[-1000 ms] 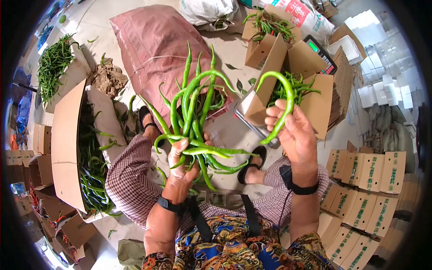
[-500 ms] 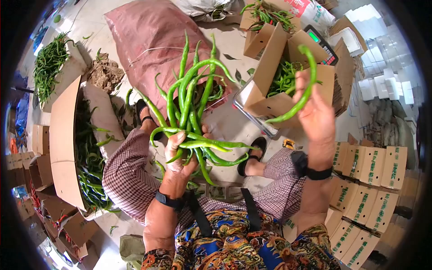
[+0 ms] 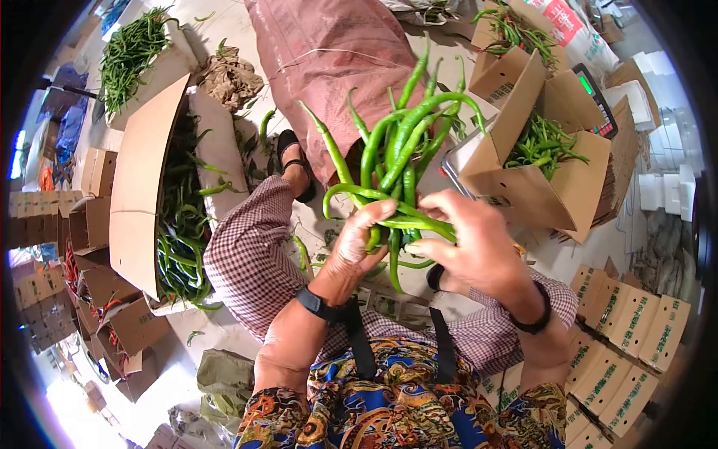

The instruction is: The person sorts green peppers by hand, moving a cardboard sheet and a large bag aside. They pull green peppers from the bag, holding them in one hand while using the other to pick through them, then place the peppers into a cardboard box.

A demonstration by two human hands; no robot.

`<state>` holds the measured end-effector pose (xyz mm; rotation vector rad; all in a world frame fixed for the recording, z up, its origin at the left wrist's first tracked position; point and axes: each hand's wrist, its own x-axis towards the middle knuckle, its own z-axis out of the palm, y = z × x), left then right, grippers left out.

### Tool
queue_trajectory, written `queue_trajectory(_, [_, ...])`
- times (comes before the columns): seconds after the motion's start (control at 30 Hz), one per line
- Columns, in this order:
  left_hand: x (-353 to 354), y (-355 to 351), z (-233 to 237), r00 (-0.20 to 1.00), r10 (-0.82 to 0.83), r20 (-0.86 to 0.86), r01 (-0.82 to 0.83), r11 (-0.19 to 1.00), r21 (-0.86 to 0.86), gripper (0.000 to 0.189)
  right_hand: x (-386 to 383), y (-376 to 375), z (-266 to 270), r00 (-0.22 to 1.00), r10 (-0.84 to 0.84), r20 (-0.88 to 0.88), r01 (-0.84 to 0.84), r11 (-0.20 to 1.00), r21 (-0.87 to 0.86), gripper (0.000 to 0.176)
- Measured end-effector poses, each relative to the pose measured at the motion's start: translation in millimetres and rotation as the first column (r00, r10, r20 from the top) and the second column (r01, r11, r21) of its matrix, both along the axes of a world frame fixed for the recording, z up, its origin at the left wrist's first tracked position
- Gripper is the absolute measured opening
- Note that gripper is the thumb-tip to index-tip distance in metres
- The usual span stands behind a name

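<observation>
A loose bunch of long green chili peppers [image 3: 396,153] is gripped by my left hand [image 3: 363,236], whose thumb lies across the lower peppers. The peppers fan upward, several curved, and a few tips hang below the palm. My right hand [image 3: 482,251], slightly blurred, is at the right side of the bunch. Its thumb and fingers are apart, with pepper ends between them. Beyond the bunch lies a large pinkish-red sack [image 3: 336,67], its near end hidden behind the peppers. Right of it, an open cardboard box [image 3: 516,191] with green peppers inside sits on a scale.
On the left stand a carton [image 3: 138,194] of darker green peppers and a white box [image 3: 172,60] heaped with peppers. Printed cartons [image 3: 632,325] are stacked at lower right. Another pepper box [image 3: 497,75] and the scale's display [image 3: 585,84] are at upper right.
My right hand has come from beside the box to the bunch, and the curved pepper it held is gone from it. My left hand still holds the bunch. The view has shifted.
</observation>
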<state>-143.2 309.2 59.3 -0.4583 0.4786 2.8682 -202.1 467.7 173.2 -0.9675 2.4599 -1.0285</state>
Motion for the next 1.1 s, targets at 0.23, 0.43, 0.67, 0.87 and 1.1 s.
queue_trajectory(0.23, [0.0,-3.5,10.5,0.985,-0.043,-0.169,0.016,0.987,-0.160,0.074,6.0,-5.8,-14.1,0.996,0.006,0.092,-0.008,1.000,0.027,0.024])
queue_trajectory(0.43, [-1.5,-9.2,12.6,0.985,-0.040,-0.165,0.025,0.996,-0.090,0.062,-5.6,0.5,-10.5,0.288,0.084,0.954,0.390,0.900,-0.196,0.029])
queue_trajectory(0.67, [-6.3,-13.1,16.7,0.994,0.038,-0.106,-0.042,0.998,-0.037,0.048,-6.1,20.8,-18.5,0.196,0.418,0.887,0.412,0.786,-0.461,0.047])
queue_trajectory(0.87, [-11.5,-11.5,1.3,0.999,0.021,-0.036,-0.025,0.994,-0.108,0.046,8.5,28.8,-0.8,0.453,0.202,0.868,0.421,0.810,-0.408,0.042])
queue_trajectory(1.1, [-9.1,-8.5,9.3,0.989,0.081,-0.127,-0.082,0.997,0.000,0.047,17.1,28.0,-17.8,0.955,-0.185,0.232,0.239,0.943,-0.231,0.044])
